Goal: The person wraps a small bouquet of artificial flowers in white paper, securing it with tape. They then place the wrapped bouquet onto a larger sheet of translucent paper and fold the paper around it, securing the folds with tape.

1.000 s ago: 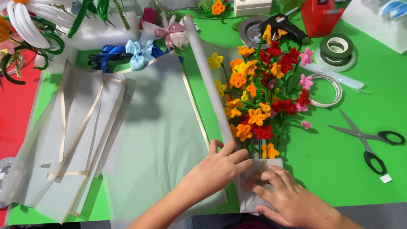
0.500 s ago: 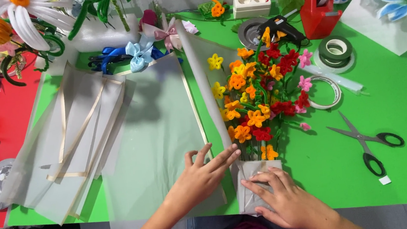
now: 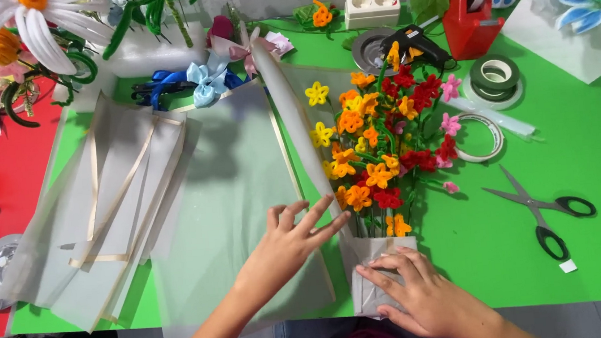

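Observation:
A bouquet of orange, yellow, red and pink pipe-cleaner flowers [image 3: 385, 140] lies on the green table [image 3: 588, 144], its stems wrapped in a grey paper base [image 3: 366, 254]. My right hand [image 3: 420, 292] presses flat on that wrapped base. My left hand [image 3: 289, 242] lies open with fingers spread on a translucent wrapping sheet [image 3: 231, 204], fingertips at the folded edge beside the bouquet. The sheet's edge rises in a rolled fold [image 3: 288, 112] along the flowers' left side.
A pile of gold-edged wrapping sheets [image 3: 101, 208] lies to the left. Scissors [image 3: 543, 209], tape rolls [image 3: 492, 76], a glue gun [image 3: 412, 39], a red tape dispenser [image 3: 471, 9], ribbon bows [image 3: 206, 79] and a socket strip [image 3: 371, 7] surround the work. Large artificial flowers stand at left and far right.
My left hand slid left off the bouquet's base onto the translucent sheet and spread its fingers. My right hand stays on the wrapped base.

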